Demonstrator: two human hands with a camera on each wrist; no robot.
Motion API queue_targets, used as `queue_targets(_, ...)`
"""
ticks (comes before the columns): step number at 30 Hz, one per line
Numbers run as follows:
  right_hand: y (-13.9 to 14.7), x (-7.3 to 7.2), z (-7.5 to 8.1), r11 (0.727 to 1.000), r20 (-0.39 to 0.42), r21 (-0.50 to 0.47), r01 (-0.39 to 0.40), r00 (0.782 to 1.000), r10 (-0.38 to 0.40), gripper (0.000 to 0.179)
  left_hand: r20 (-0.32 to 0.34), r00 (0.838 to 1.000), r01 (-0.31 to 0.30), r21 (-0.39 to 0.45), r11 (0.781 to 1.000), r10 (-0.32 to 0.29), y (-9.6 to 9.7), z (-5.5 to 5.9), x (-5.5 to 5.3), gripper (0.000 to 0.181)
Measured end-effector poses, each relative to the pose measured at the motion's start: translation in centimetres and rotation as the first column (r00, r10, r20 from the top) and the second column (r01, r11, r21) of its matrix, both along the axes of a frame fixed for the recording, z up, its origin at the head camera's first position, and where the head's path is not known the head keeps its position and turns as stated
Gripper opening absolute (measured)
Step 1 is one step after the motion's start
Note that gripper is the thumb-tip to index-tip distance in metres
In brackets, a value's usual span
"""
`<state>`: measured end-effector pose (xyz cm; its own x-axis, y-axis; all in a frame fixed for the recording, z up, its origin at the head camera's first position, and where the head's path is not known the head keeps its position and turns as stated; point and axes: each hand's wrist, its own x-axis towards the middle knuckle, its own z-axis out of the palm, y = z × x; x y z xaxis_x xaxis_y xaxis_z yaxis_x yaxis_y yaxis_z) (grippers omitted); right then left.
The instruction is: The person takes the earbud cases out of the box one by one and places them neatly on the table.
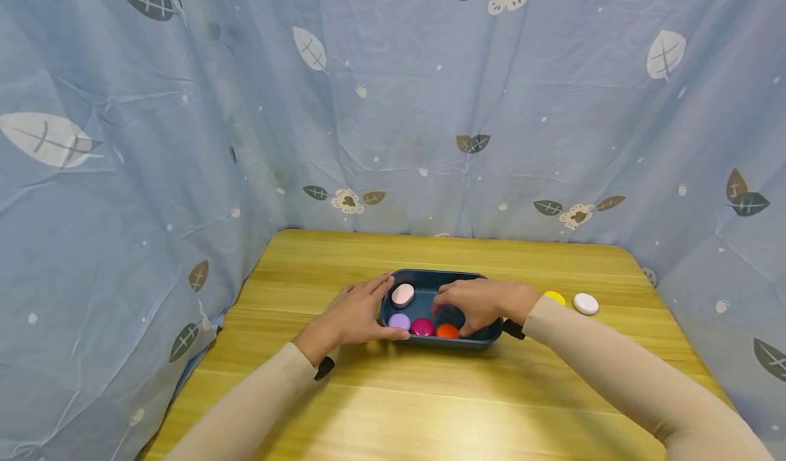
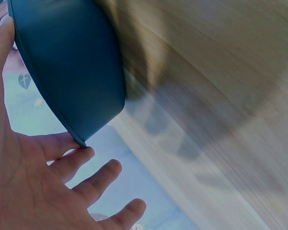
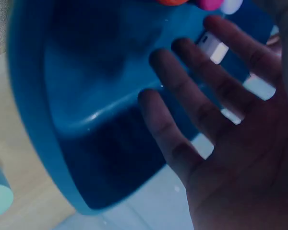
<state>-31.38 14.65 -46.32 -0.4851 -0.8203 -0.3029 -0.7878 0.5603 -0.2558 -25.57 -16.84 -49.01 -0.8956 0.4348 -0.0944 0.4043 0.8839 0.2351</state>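
Note:
A dark blue oblong tray (image 1: 448, 343) with rounded ends stands on the table. My left hand (image 1: 359, 311) spans its left end, thumb at the near rim and fingers spread at the far rim. Inside lie a pale pink rounded piece (image 1: 402, 296) at the back left and a row along the near wall: a lilac disc (image 1: 399, 321), a magenta disc (image 1: 421, 327) and an orange disc (image 1: 447, 331). My right hand (image 1: 482, 302) reaches into the right half, thumb beside the orange disc. Its spread fingers (image 3: 201, 110) hold nothing in the right wrist view.
On the table (image 1: 442, 399), right of the tray, a white disc (image 1: 586, 303) lies near a yellow disc (image 1: 555, 297) partly hidden by my right forearm. A blue patterned curtain (image 1: 399, 106) hangs behind the table and along both sides.

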Motion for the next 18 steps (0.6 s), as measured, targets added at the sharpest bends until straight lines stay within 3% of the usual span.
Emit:
queue_targets(8,-1.0,-0.5,-1.1,0.998,0.079,-0.012,-0.059,0.995,0.06,0.035,-0.004,1.0,0.003,-0.005,1.0,-0.003,0.0,0.0,0.0,0.133)
queue_targets(18,-1.2,-0.8,-1.5,0.997,0.119,-0.032,-0.076,0.99,0.079,0.033,-0.003,1.0,-0.002,0.005,1.0,0.002,0.0,0.0,0.1,0.133)
